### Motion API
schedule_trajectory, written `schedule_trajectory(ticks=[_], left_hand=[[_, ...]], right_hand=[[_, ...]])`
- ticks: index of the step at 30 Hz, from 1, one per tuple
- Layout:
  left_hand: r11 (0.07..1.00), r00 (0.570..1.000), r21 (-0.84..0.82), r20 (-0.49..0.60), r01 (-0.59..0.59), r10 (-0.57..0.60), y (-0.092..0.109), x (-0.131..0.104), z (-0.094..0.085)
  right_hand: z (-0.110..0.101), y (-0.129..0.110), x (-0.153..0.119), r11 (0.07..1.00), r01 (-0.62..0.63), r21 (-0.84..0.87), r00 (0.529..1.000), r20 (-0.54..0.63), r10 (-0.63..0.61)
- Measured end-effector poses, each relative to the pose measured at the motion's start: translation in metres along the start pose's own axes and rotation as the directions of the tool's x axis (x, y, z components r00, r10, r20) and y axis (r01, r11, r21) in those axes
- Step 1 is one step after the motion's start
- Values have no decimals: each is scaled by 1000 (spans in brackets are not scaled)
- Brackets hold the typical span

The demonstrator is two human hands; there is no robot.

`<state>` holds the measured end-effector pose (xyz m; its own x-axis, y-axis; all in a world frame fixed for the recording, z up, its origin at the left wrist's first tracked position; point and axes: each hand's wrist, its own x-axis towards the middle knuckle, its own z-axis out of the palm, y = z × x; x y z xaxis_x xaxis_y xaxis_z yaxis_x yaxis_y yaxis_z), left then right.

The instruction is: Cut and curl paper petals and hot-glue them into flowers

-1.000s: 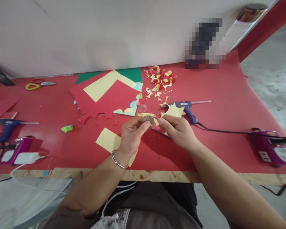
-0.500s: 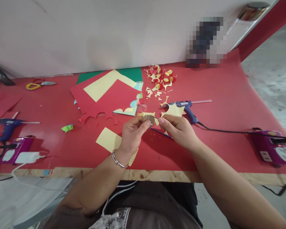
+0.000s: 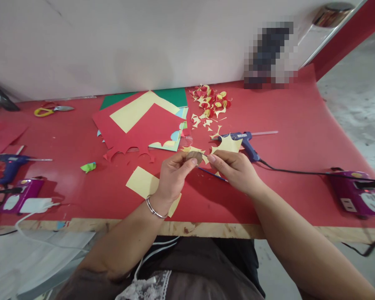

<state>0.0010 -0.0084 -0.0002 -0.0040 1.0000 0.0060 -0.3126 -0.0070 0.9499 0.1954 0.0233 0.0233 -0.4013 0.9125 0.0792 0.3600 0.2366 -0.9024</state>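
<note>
Table edge [image 3: 218,230] runs on the near side of the fingers, a strip of red tabletop [image 3: 218,210] between. Wall [image 3: 143,46] stands beyond them, past the paper stack [image 3: 156,127]. Right of the fingers, red surface reaches to socket box [image 3: 351,191], black cord [image 3: 300,171] crossing. Glue gun [image 3: 250,148] and yellow scrap [image 3: 227,143] just beyond right hand [image 3: 237,170]. Disc [image 3: 195,156]: round, flat, grey-brown, pinched between thumb and fingers of left hand [image 3: 174,173]. Right fingers closed on thin dark piece [image 3: 204,156], aimed discward; contact, cannot tell.
</note>
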Motion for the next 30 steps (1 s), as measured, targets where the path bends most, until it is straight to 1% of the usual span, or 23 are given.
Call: schedule_trajectory(ticks=[4, 11, 21, 30], left_hand=[[1000, 1000, 12, 21, -2, 1, 2, 1, 0], [1000, 1000, -1, 22, 14, -14, 2, 0, -1], [1000, 998, 14, 66, 12, -13, 6, 0, 0], [998, 997, 52, 69, 36, -40, 6, -1, -1]], right_hand=[[0, 2, 0, 1000, 11, -8, 1000, 4, -11], [0, 5, -1, 1000, -1, -20, 1000, -5, 1], [-2, 3, 0, 999, 14, -39, 1000, 16, -13], [0, 3, 0, 999, 1, -53, 1000, 18, 0]])
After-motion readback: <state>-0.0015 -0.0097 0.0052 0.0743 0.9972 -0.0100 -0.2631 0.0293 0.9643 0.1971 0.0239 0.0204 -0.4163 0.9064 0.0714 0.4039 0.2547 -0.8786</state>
